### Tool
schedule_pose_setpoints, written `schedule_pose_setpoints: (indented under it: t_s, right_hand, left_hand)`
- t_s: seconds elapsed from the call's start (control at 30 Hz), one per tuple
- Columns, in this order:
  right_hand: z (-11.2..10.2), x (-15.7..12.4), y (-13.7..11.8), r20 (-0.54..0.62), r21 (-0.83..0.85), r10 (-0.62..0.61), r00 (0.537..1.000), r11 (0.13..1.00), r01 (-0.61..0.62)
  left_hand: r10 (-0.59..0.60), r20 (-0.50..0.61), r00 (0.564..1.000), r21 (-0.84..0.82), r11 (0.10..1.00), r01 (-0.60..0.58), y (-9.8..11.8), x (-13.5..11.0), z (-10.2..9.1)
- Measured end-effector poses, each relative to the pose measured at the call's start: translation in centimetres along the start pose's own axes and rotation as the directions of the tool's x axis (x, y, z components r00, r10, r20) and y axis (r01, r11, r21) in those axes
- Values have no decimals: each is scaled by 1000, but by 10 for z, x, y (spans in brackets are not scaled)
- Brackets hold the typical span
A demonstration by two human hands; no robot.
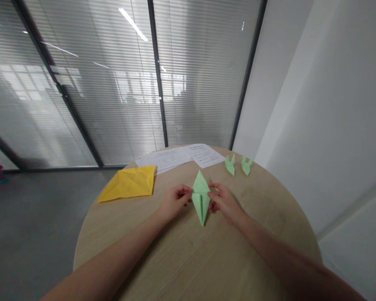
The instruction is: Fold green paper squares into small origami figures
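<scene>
A light green folded paper (201, 196), kite-shaped with a slit down its lower half, lies on the round wooden table (188, 259). My left hand (173, 202) pinches its left corner with fingers closed. On the opposite side my right hand (224, 202) pinches the right corner, fingers curled on the paper. Both forearms reach in from the bottom of the view.
A creased yellow paper square (128, 183) lies at the table's left. White printed sheets (178, 157) sit at the far edge. Two small green folded figures (230, 164) (246, 165) stand at the far right. Glass partitions with blinds lie beyond; a white wall is at right.
</scene>
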State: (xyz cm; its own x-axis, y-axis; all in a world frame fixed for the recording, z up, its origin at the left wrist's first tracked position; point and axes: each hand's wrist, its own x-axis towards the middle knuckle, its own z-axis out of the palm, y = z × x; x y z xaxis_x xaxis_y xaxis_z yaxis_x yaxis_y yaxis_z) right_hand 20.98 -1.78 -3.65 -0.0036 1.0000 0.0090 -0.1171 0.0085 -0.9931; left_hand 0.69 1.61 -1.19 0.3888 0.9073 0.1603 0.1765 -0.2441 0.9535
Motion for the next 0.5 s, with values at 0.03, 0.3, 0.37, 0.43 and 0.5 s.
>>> schedule_pose_setpoints:
  t_s: [0.03, 0.3, 0.37, 0.43, 0.5]
  right_hand:
    - [0, 0, 0, -4, -2, 2, 1000, 1000, -2]
    - [-2, 2, 1, 27, -29, -87, 996, 996, 88]
    - [-2, 2, 1, 33, -26, -95, 995, 995, 96]
    - [-1, 1, 1, 47, -37, -102, 994, 994, 103]
    - [-2, 1, 1, 65, -50, -115, 991, 992, 119]
  left_hand:
    - [1, -1, 1000, 4, 1000, -1, 0, 0, 0]
    - [1, -10, 1000, 13, 1000, -1, -1, 0, -1]
    - [5, -13, 1000, 15, 1000, -5, -2, 1, -2]
    - [8, -16, 1000, 22, 1000, -8, -2, 1, -2]
    - [10, -13, 1000, 28, 1000, -10, -3, 2, -3]
